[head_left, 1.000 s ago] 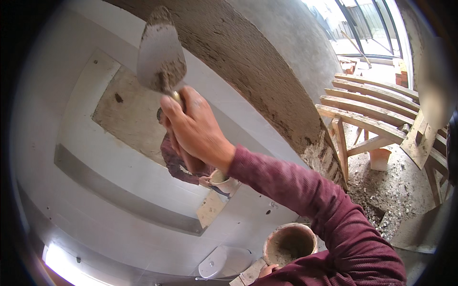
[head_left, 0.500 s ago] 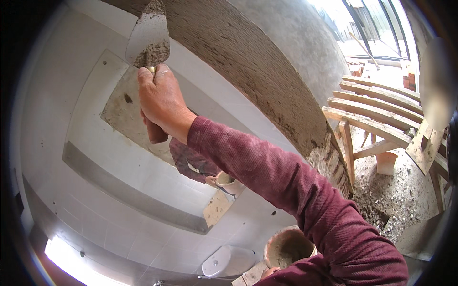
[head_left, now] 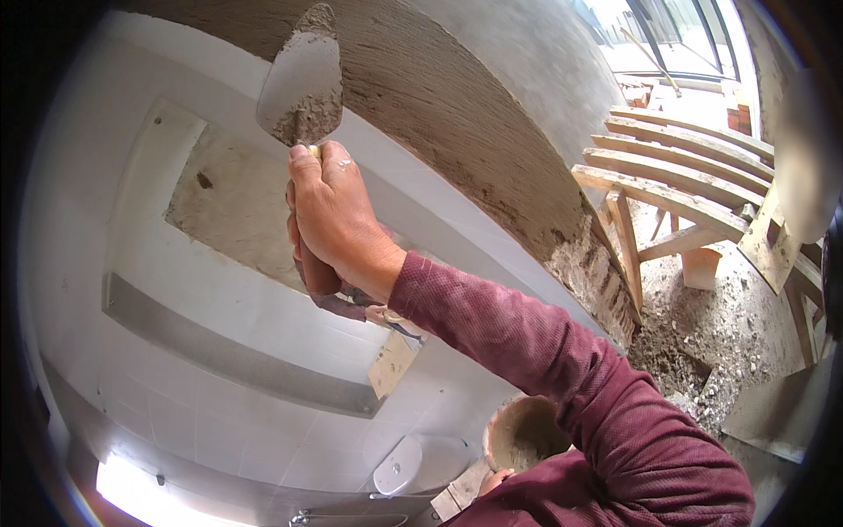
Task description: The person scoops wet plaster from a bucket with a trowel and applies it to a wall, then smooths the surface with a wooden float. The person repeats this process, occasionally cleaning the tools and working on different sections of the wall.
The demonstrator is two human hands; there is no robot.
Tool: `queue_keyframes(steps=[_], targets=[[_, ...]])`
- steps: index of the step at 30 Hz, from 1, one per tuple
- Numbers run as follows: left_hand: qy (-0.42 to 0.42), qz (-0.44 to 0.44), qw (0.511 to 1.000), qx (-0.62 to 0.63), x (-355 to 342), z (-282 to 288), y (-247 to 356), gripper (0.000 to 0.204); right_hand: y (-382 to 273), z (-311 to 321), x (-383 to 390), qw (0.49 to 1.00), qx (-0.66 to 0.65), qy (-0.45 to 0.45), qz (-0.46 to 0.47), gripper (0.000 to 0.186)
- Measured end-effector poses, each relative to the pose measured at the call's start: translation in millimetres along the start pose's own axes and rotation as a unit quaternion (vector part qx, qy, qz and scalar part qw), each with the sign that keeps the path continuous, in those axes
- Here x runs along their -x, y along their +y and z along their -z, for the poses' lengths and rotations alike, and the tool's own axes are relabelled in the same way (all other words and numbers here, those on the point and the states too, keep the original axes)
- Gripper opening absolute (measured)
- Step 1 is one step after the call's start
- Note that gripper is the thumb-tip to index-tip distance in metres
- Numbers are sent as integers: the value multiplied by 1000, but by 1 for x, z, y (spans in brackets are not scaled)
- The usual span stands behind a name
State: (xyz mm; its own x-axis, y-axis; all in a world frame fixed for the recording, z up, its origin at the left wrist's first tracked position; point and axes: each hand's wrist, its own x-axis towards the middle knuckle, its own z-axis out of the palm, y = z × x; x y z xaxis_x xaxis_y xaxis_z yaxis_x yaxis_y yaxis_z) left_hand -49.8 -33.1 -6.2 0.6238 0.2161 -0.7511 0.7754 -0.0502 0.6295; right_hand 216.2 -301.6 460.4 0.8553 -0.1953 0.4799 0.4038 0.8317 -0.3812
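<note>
My right hand (head_left: 338, 206) is closed around the handle of a pointed trowel (head_left: 307, 75), its blade up and smeared with wet mortar. The blade is close to a band of rough grey-brown mortar (head_left: 439, 97) on the wall edge; whether they touch I cannot tell. Low in the view, my left hand (head_left: 497, 479) shows only in part, at the rim of a mortar-stained bucket (head_left: 527, 432); its grip is mostly hidden behind my right sleeve. The bucket holds some grey mortar. A mirror (head_left: 237, 211) on the tiled wall reflects a sleeve and a hand.
Below stand a white toilet cistern (head_left: 420, 464) and a wooden board (head_left: 457, 494). On the right are a slatted wooden trestle (head_left: 667, 202), a small orange bucket (head_left: 700, 268) and rubble (head_left: 694, 351) on the floor. Exposed brickwork (head_left: 597, 272) edges the mortar band.
My right hand and the trowel have shifted to the right and slightly down in the view. The surroundings have also shifted a little as my head moved. The grip stays the same.
</note>
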Motion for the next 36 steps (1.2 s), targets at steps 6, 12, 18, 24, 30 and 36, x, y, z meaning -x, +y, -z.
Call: queue_keyframes(steps=[6,12,18,24,30,36], targets=[[-12,-23,1000,6,-17,13,-18,19,6,36,30,996,-71,37,-38,26],[-12,-7,999,40,-10,1,-7,19,14,38,20,997,22,-5,68,26],[-21,-11,998,55,-7,12,-17,19,3,50,32,999,-9,16,-28,25],[-35,-7,998,46,8,0,5,16,21,75,51,999,26,27,-10,25],[10,9,1000,-14,-11,18,-19,15,25,91,51,999,7,35,-28,24],[-34,-33,998,-36,16,-16,31,15,44,103,44,985,146,58,73,27]])
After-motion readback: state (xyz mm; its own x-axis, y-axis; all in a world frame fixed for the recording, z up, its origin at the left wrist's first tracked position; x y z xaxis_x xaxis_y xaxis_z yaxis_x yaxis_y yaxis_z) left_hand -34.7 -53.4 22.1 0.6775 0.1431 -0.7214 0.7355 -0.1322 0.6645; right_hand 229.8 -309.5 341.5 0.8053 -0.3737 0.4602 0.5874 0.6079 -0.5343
